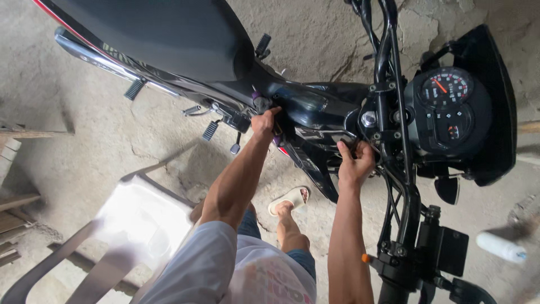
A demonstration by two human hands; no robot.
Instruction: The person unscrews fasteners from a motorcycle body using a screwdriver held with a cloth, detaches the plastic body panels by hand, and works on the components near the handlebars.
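From the head view, a black motorcycle [315, 107] stretches across the upper frame, seat at 11 o'clock and round instrument cluster [450, 107] at 2 o'clock. The left hand [264, 123] reaches up to the middle of the bike, at 12 o'clock from the person's knee, its fingers curled shut around a dark-handled tool [262, 103] with a bit of purple at its grip, pressed against the body panel below the seat. The right hand [355, 163] sits at 3 o'clock from the left one, fingers bent and closed on the edge of the side fairing [315, 169] (just beside the steering column). A pale sandal [289, 198] rests on the concrete floor [101, 129] below. A white bottle [500, 247] lies at 4 o'clock.
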